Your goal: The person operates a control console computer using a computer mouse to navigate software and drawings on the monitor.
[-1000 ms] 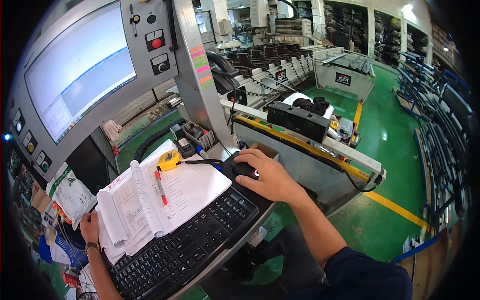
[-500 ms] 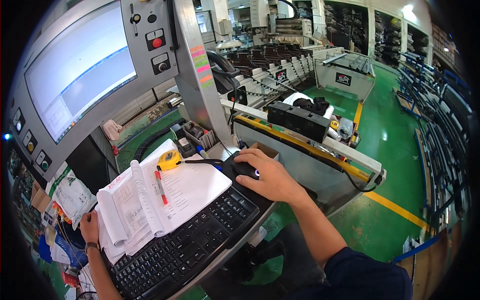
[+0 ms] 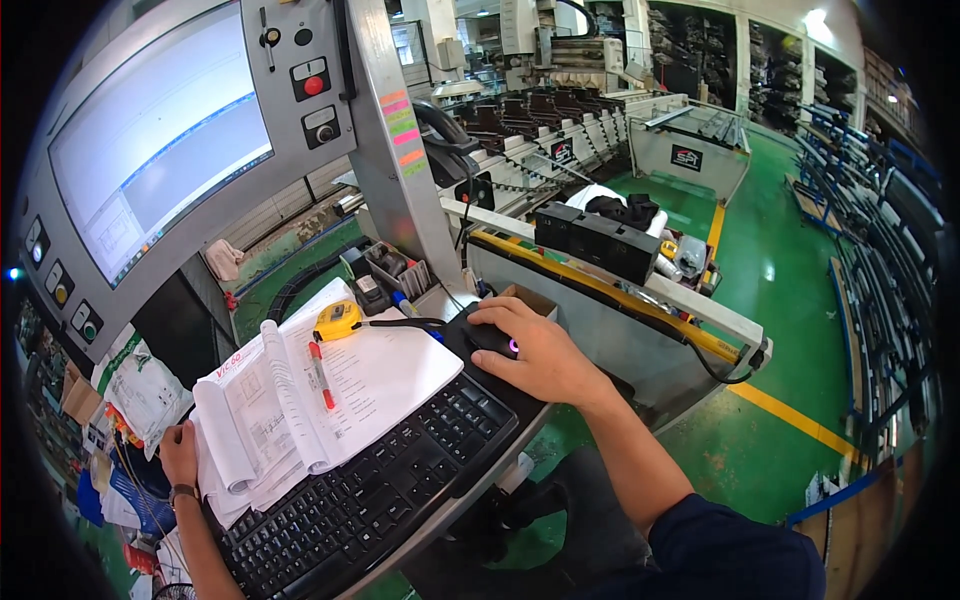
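Note:
My right hand (image 3: 545,355) rests curved over a black computer mouse (image 3: 487,338), fingers along its top, with a small purple light glowing beside the palm. At the left edge of the desk, my left hand (image 3: 180,458) has its fingers curled next to the papers; whatever they hold, if anything, is hidden. Between the hands lie printed sheets (image 3: 390,375) with curled pages. On them sit a yellow tape measure (image 3: 338,320) and a red-and-white marker (image 3: 321,376). A black keyboard (image 3: 370,500) runs along the near side, partly under the sheets.
A control panel with a lit screen (image 3: 165,135) and a red button (image 3: 314,85) stands upper left. Behind the mouse is a machine rail with a black box (image 3: 597,242). White bags (image 3: 145,395) hang at left. Racks of metal profiles (image 3: 890,330) line the right.
The light on the mouse has turned from bluish white to purple. Both hands stay in place.

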A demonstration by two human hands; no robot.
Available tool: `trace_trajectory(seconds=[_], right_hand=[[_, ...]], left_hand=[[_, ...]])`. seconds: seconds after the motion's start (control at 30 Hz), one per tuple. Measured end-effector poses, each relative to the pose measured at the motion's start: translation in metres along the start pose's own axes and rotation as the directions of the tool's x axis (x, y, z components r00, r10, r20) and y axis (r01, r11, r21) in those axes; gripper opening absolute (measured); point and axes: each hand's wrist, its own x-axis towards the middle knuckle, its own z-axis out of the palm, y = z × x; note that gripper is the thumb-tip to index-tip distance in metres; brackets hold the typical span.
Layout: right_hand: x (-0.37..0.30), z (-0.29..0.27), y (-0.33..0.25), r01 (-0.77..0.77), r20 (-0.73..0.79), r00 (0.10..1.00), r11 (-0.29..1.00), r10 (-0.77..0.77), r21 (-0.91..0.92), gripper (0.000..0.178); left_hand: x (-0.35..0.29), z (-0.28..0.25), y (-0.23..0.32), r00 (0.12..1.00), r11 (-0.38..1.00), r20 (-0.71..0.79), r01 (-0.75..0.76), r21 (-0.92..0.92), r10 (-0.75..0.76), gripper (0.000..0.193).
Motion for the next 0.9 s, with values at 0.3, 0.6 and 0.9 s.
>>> trace_trajectory(seconds=[0.3,0.6,0.9], right_hand=[[0.0,0.002,0.002,0.032,-0.028,0.999,0.999,-0.032,0.002,0.05],[-0.001,0.002,0.001,0.03,-0.031,0.999,0.999,-0.03,0.021,0.05],[0.0,0.002,0.001,0.031,-0.034,0.999,0.999,-0.03,0.01,0.05]], left_hand=[[0.004,0.004,-0.011,1.0,1.0,-0.022,-0.012,-0.015,0.011,0.046],[0.003,0.002,-0.008,1.0,1.0,0.008,0.022,-0.004,-0.022,0.046],[0.004,0.002,-0.008,1.0,1.0,0.006,0.023,-0.011,-0.023,0.047]])
